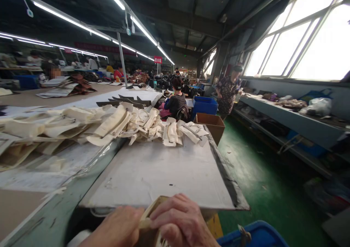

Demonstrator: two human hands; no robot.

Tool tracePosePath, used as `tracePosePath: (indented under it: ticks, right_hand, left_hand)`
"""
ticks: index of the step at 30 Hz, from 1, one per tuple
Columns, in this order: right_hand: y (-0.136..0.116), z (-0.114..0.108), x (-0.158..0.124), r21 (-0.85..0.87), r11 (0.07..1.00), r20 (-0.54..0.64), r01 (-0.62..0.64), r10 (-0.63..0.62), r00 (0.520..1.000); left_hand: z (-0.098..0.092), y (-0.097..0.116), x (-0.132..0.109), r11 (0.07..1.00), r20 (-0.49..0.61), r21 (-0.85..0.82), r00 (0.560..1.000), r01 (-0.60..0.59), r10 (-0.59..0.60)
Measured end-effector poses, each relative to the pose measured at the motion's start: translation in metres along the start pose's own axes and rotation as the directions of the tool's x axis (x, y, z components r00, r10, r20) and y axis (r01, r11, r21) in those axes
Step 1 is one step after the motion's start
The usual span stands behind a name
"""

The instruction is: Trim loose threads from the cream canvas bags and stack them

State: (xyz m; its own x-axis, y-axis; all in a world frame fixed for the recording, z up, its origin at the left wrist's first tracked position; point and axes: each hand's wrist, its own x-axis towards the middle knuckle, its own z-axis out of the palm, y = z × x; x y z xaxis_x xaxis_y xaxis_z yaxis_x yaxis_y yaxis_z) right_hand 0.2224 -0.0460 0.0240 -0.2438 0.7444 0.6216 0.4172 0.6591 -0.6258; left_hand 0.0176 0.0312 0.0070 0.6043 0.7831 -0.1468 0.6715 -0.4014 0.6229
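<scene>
At the table's near edge, low in the view, both my hands are on a cream-coloured piece of stiff material [156, 205] with a folded, open-looking top edge. My left hand [120, 223] is closed on its left side, its fingertips largely hidden. Bent over its top and right side are the fingers of my right hand [182, 218]. The lower part of the piece runs out of view. Beyond my hands, a small dark bit [171, 184] lies on the white-covered tabletop [161, 167].
Similar cream pieces [147, 125] are heaped across the table's far end, with larger ones [35, 128] on the left. A blue bin [254, 234] stands low at right. Past the table are a cardboard box [210, 121], a seated person [179, 99] and a standing person [229, 90].
</scene>
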Motion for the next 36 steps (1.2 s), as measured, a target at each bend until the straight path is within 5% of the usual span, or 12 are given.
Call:
tracePosePath:
  ticks: [3, 6, 10, 13, 17, 24, 29, 32, 36]
  right_hand:
    - [0.002, 0.028, -0.017, -0.269, 0.963, 0.091, 0.034, -0.009, 0.996]
    - [0.009, 0.050, -0.042, -0.362, 0.932, 0.125, -0.006, 0.055, 0.991]
    - [0.014, 0.065, -0.059, -0.252, 0.954, -0.055, -0.161, 0.152, 0.987]
    - [0.015, 0.071, -0.061, -0.217, 0.915, -0.178, -0.340, 0.305, 0.936]
    - [0.016, 0.069, -0.053, -0.277, 0.862, -0.225, -0.425, 0.372, 0.901]
    - [0.021, 0.023, -0.019, -0.434, 0.878, 0.120, -0.201, 0.277, 0.953]
    - [0.031, 0.002, 0.007, -0.244, 0.970, 0.463, 0.006, 0.111, 0.879]
    - [0.040, 0.006, 0.016, -0.283, 0.958, 0.529, 0.052, 0.110, 0.842]
    - [0.049, 0.017, 0.012, -0.313, 0.950, 0.480, 0.003, 0.155, 0.863]
  left_hand:
    - [0.001, 0.022, -0.003, 0.985, 0.116, 0.175, 0.993, 0.007, -0.028]
    - [-0.010, 0.032, -0.007, 0.963, 0.138, 0.258, 0.984, 0.077, -0.115]
    - [-0.016, 0.030, -0.011, 0.959, 0.128, 0.255, 0.979, 0.124, -0.160]
    - [-0.013, 0.027, -0.016, 0.963, 0.109, 0.226, 0.979, 0.145, -0.173]
    - [-0.010, 0.028, -0.018, 0.966, 0.114, 0.216, 0.979, 0.141, -0.168]
    - [-0.013, 0.025, -0.024, 0.968, 0.133, 0.233, 0.983, 0.094, -0.128]
    - [-0.017, 0.024, -0.028, 0.976, 0.149, 0.200, 0.981, 0.091, -0.122]
    - [-0.018, 0.023, -0.029, 0.978, 0.149, 0.191, 0.982, 0.086, -0.115]
    - [-0.020, 0.013, -0.031, 0.980, 0.134, 0.180, 0.985, 0.088, -0.113]
